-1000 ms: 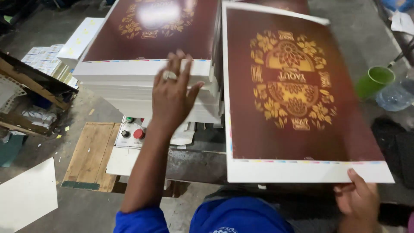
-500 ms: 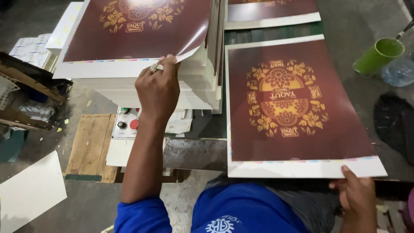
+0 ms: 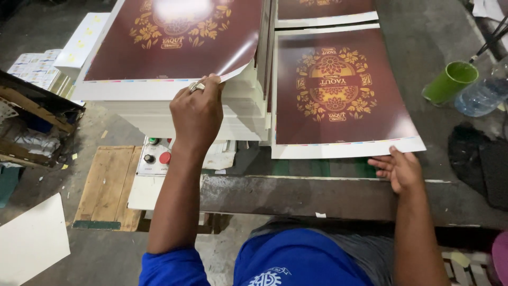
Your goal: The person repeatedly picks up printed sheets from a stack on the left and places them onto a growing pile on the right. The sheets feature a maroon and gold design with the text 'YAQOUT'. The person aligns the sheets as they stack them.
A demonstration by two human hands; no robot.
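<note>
Left hand (image 3: 197, 112) pinches the lifted corner of the top maroon sheet (image 3: 174, 39) on the tall paper stack (image 3: 159, 114) just beyond it; right hand (image 3: 398, 168), fingers loosely spread, touches the near edge of the flat printed sheet (image 3: 338, 90), with a green cup (image 3: 450, 82) further right

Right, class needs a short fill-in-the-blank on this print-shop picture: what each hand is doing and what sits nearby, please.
1. The left hand lifts a corner of the top sheet on the tall ____ of printed sheets.
2. The right hand touches the near edge of the single maroon sheet lying ____ on the bench.
3. Beside the clear plastic bottle lies a ____ cup.
4. Below the stack, the control panel has a black, a green and a ____ button.

Missing words: stack; flat; green; red
</note>
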